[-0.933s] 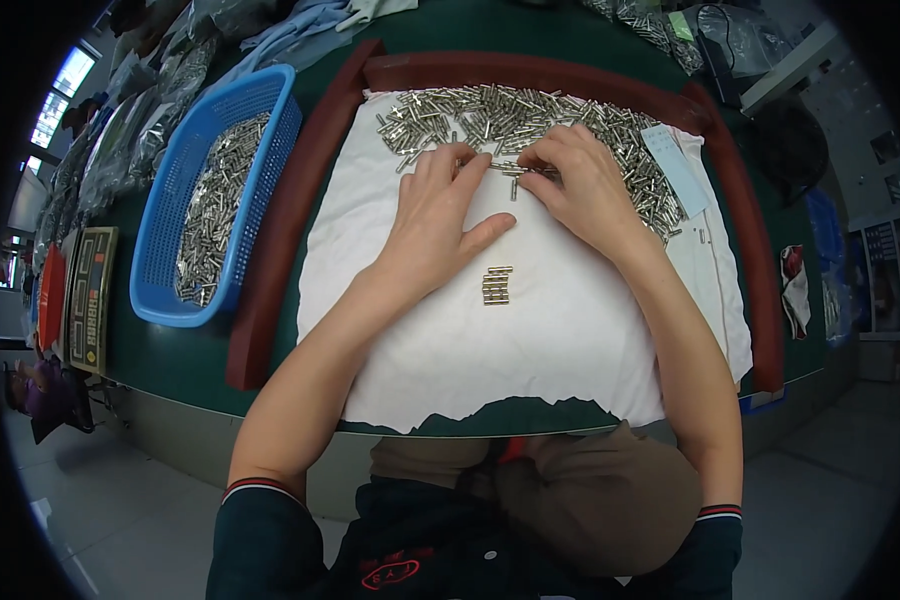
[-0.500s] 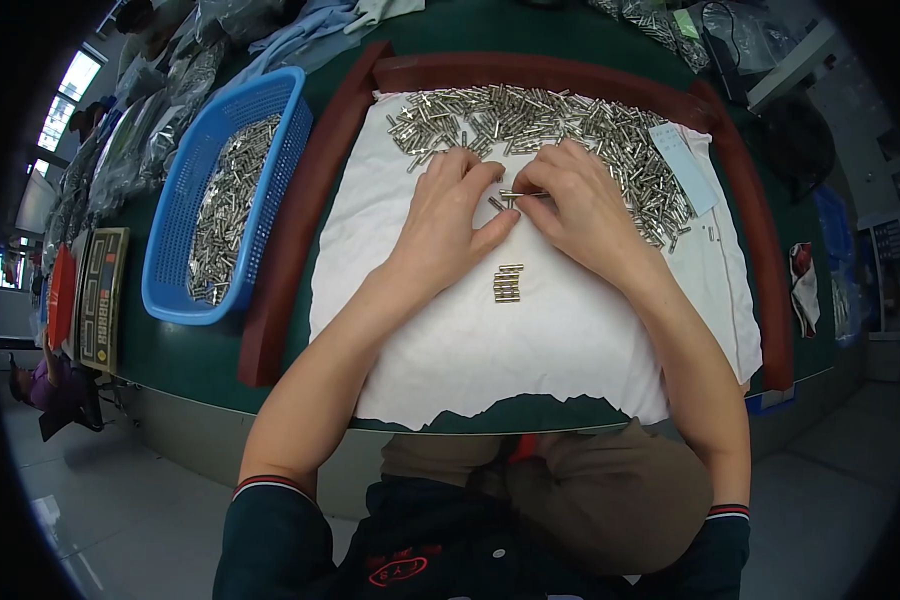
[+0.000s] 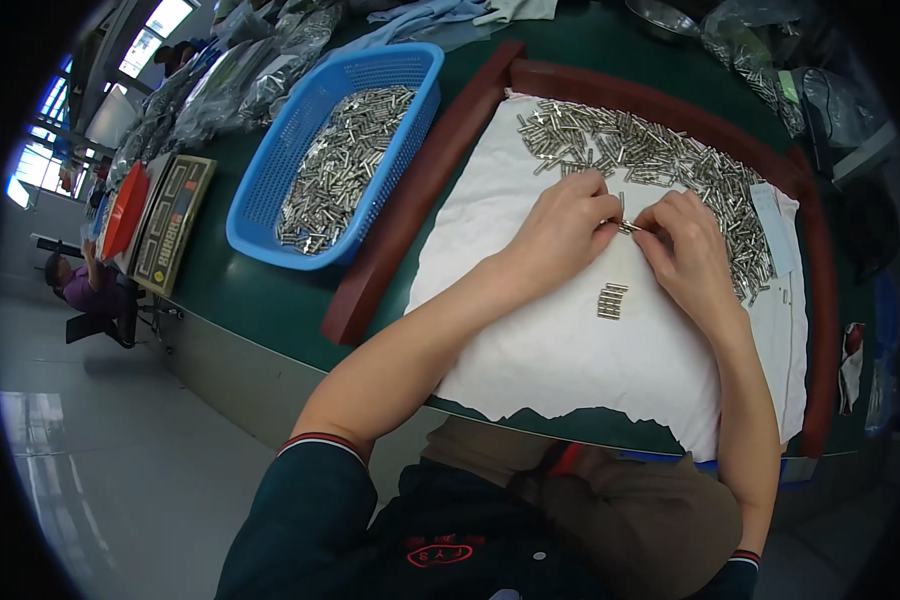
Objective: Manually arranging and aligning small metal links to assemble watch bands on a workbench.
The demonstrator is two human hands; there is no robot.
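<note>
1. Pinching small metal pins point(image 3: 627, 229) between the two hands, the person works over a white cloth point(image 3: 530, 350) in the head view. The left hand point(image 3: 562, 225) has its thumb and fingertips drawn together on the pins from the left; its exact grip is partly hidden by its own fingers.
2. The right hand point(image 3: 685, 252) meets them from the other side, its thumb and fingertips closed on the same pins, just beside the left fingertips. Another pin stands out above this small bunch.
3. Nearer the person, a neat stack of pins point(image 3: 612, 301) lies on the cloth, apart from both hands, its pins side by side.
4. Beyond the hands, a wide loose heap of pins point(image 3: 670, 160) spreads along the far part of the cloth and curves down its right side, with a pale blue card point(image 3: 771, 230) at its right edge.
5. A red-brown wooden frame point(image 3: 420, 190) borders the cloth on its left, far and right sides, on a green table point(image 3: 245, 292).
6. Left of the frame, a blue basket point(image 3: 385, 72) holds many more pins. Farther left are a dark flat box point(image 3: 177, 222) and an orange-red container point(image 3: 125, 212).
</note>
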